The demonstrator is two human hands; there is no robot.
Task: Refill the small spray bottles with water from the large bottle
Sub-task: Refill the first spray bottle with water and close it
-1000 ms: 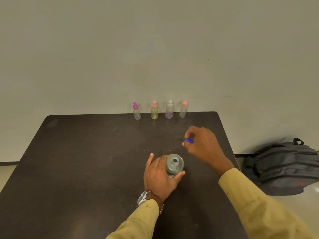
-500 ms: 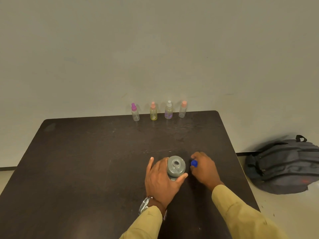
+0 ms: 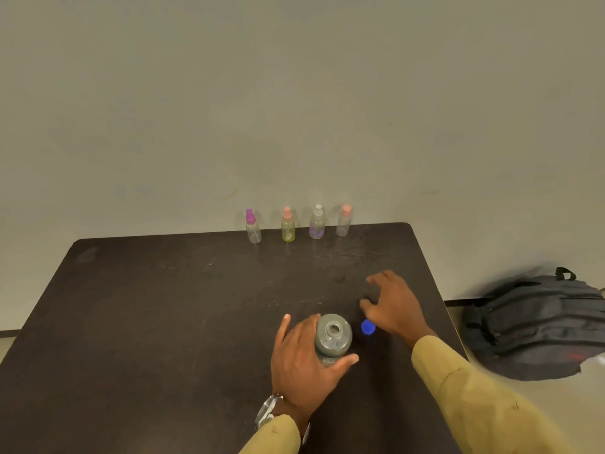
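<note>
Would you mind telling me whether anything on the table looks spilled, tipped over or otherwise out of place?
Nothing stands out. The four small spray bottles stand upright in a row at the table's far edge, the large bottle is upright and uncapped in the left hand, and its blue cap lies beside it. No spill shows.

Left hand wraps the uncapped large bottle, upright on the dark surface. Blue cap lies just beside it. Right hand hovers spread over the cap, holding nothing. Four small spray bottles line the far edge. Backpack on floor, right.
</note>
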